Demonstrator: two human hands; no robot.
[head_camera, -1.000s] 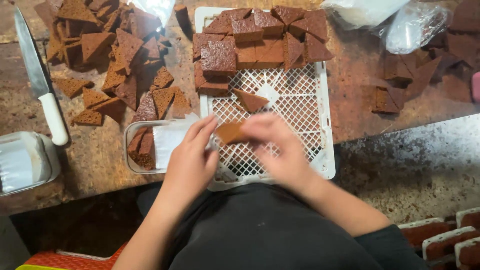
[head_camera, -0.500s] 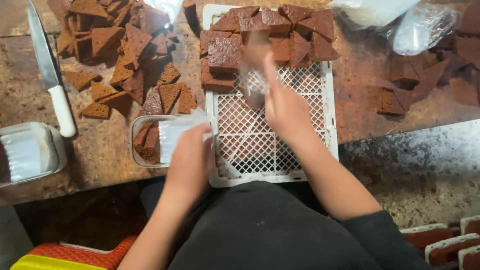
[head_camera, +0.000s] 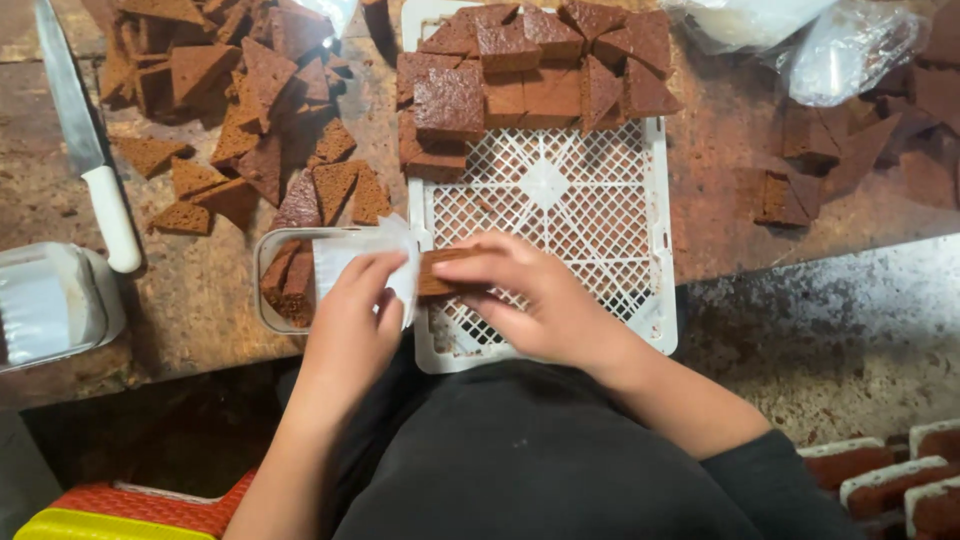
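Right hand (head_camera: 535, 300) closed round a brown rectangular cake slice (head_camera: 445, 270), held over the near-left corner of the white lattice plastic crate (head_camera: 600, 210); long axis of the slice running left-right, free end pointing left toward the left hand (head_camera: 350, 320); left hand curled on a thin white paper sheet (head_camera: 365, 255) at the slice's tip (touching, as far as visible), above the clear plastic tub (head_camera: 290, 280) of brown pieces just beside the crate's left wall.

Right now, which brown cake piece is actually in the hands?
The flat piece pinched by the right hand beside the left hand, over the white crate's near end; the others lie untouched.
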